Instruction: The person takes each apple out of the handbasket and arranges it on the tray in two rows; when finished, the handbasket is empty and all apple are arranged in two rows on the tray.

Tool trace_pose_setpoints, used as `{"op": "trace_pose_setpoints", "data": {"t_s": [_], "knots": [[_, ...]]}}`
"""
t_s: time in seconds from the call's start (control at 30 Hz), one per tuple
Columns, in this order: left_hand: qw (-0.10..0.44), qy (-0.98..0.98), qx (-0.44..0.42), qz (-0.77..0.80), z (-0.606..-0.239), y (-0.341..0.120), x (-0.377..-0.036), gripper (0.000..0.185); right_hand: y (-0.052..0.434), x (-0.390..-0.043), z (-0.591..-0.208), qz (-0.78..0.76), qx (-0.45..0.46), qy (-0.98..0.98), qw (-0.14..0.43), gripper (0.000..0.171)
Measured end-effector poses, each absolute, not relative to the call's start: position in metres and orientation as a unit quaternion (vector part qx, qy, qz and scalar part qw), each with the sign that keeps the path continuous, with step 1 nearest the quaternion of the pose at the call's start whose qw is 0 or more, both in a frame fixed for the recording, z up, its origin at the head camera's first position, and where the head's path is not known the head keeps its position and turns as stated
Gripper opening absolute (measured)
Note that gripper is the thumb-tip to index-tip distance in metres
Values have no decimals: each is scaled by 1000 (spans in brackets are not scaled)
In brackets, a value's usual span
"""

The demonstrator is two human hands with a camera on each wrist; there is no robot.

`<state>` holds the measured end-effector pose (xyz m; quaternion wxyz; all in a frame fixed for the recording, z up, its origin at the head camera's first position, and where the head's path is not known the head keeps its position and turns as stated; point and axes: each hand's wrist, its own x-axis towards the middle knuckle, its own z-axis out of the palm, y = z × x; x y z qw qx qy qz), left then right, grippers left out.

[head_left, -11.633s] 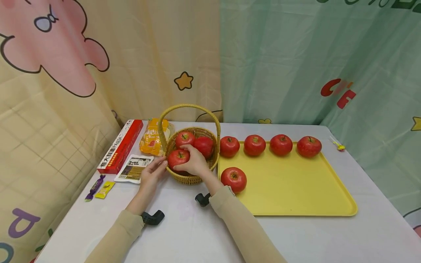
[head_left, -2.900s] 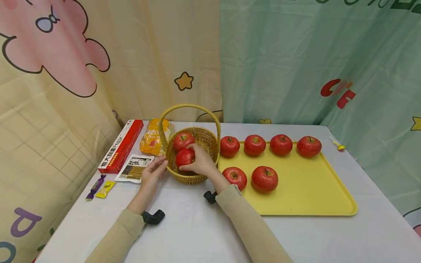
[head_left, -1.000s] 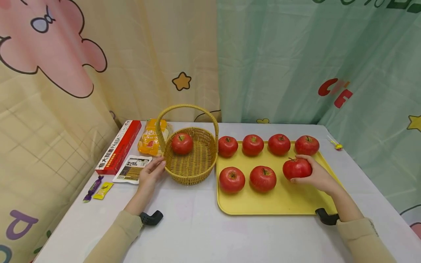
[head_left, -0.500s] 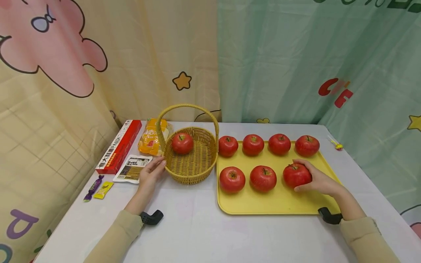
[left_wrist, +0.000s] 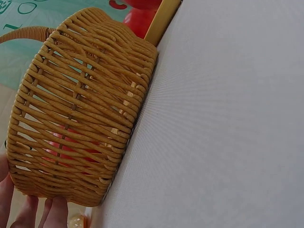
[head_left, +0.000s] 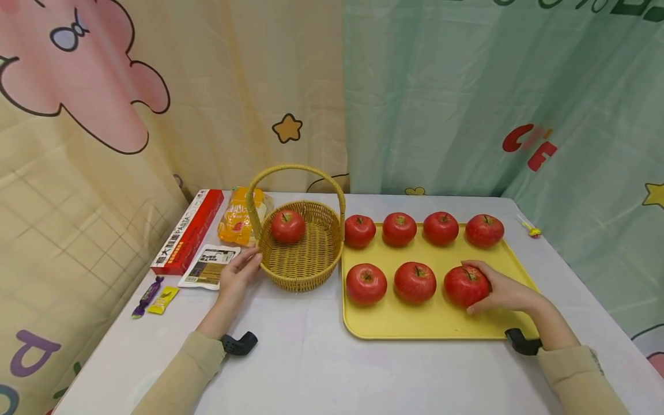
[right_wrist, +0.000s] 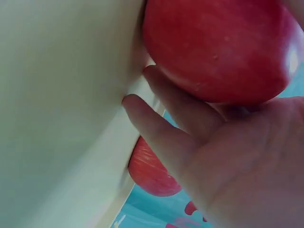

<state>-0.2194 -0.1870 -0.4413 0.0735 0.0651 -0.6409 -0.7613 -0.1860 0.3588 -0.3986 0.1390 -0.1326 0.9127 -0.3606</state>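
Note:
My right hand (head_left: pixel 498 291) grips a red apple (head_left: pixel 464 286) that sits on the yellow tray (head_left: pixel 441 320), third in the front row; in the right wrist view my fingers (right_wrist: pixel 161 128) wrap that apple (right_wrist: pixel 218 47). Two more apples (head_left: pixel 366 283) lie to its left, and a row of several apples (head_left: pixel 440 227) lines the tray's far edge. My left hand (head_left: pixel 237 272) rests with straight fingers against the left side of the wicker basket (head_left: pixel 301 271), which holds one apple (head_left: pixel 287 225). In the left wrist view my fingertips (left_wrist: pixel 28 213) touch the basket's wall (left_wrist: pixel 80 123).
Left of the basket lie a red pasta box (head_left: pixel 188 231), an orange packet (head_left: pixel 238 218), a small printed sachet (head_left: pixel 209 266) and two wrapped sweets (head_left: pixel 155 297). A small yellow object (head_left: pixel 534 231) sits at the far right. Curtains close off the back and sides.
My right hand carried an apple from the basket to the tray and has lowered it into the front row. The basket now holds one apple. My left hand stayed on the basket.

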Motion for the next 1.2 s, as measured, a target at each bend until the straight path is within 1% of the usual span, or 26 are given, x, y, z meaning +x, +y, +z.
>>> {"op": "trace_pose_setpoints", "data": {"t_s": [0.13,0.23,0.33,0.4,0.53,0.63,0.8,0.93,1.1,1.2], "knots": [[71,-643,71,-759,-441,-187,-219,47,359,-186,-393,-352,-133,913,159,98],[70,-643,71,-759,-442,-187,-219,46,356,-185,-378,-357,-145,911,148,97],[74,-639,68,-763,-442,-187,-219,43,345,-183,-354,-377,-161,906,109,91],[77,-637,63,-764,-442,-187,-219,42,333,-181,-335,-381,-172,906,69,84],[80,-639,58,-763,-442,-188,-220,45,296,-181,-301,-424,-194,885,-1,68],[78,-640,57,-762,-442,-188,-219,47,261,-184,-284,-477,-232,847,-27,60],[70,-638,58,-765,-444,-188,-218,47,204,-194,-271,-537,-304,787,-26,56],[71,-630,59,-771,-445,-187,-219,45,161,-204,-270,-579,-328,746,-12,55],[72,-628,60,-773,-446,-187,-221,43,112,-220,-280,-620,-322,715,8,49],[73,-627,61,-773,-445,-188,-220,44,88,-233,-290,-633,-301,713,22,48]]}}
